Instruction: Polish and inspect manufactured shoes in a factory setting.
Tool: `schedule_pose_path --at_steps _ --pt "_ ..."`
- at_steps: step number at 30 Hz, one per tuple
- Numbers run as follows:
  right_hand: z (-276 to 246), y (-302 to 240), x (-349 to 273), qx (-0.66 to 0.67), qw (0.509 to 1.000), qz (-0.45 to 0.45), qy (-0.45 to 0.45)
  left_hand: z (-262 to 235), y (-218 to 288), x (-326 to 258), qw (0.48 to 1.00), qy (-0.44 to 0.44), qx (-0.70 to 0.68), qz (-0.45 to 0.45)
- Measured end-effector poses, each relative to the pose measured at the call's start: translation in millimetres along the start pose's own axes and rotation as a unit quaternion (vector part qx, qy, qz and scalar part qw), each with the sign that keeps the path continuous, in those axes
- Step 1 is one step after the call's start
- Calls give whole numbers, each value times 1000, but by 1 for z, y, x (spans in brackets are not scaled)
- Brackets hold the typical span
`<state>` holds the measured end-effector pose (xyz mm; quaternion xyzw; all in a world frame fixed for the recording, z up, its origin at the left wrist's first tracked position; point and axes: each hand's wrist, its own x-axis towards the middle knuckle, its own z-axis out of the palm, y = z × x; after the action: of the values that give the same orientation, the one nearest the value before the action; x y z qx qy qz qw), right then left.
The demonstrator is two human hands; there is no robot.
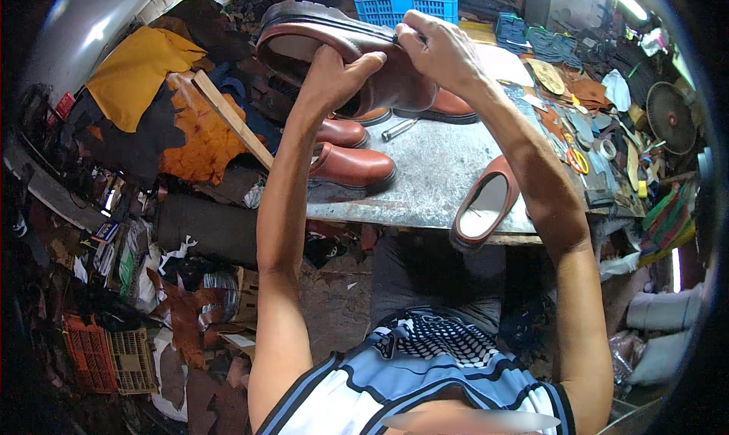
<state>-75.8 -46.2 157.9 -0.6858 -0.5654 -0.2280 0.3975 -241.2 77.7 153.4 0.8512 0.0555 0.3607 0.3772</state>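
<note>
A brown leather clog (399,82) is raised above the worktable, tilted so that its dark sole edge faces up. My left hand (334,82) grips it at the foot opening, fingers inside and thumb outside along the upper. At the sole's edge my right hand (440,51) is closed in a pinch; a small dark bit shows at its fingertips, too little to name. Below, more reddish-brown clogs (355,167) stand on the left of the table, and one clog (490,199) sits at the front edge near my right forearm. A small metal-ended hand tool (399,129) lies between them.
The grey worktable (433,180) has a worn top. A blue plastic crate (404,2) stands behind it. Leather scraps, scissors (577,160) and tape crowd the right side, near a fan (672,117). Leather hides (201,127) and a wooden strip (231,120) lie left.
</note>
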Motion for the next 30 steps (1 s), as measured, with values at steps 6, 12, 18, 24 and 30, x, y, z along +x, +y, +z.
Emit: schedule_pose_path --at_steps 6,12,18,24,30 --pt "8 16 4 110 993 7 28 3 3 -6 998 -43 34 -35" --pt "10 46 -14 296 946 10 -132 6 -13 -24 997 -59 -45 -33" --pt "10 49 -21 227 955 -8 -192 16 -31 -34 991 -74 -105 -28" --pt "7 66 -39 344 918 189 -45 16 -30 -45 978 -110 -116 -137" --pt "3 63 -55 281 942 142 -114 12 -48 -47 980 -101 -117 -126"
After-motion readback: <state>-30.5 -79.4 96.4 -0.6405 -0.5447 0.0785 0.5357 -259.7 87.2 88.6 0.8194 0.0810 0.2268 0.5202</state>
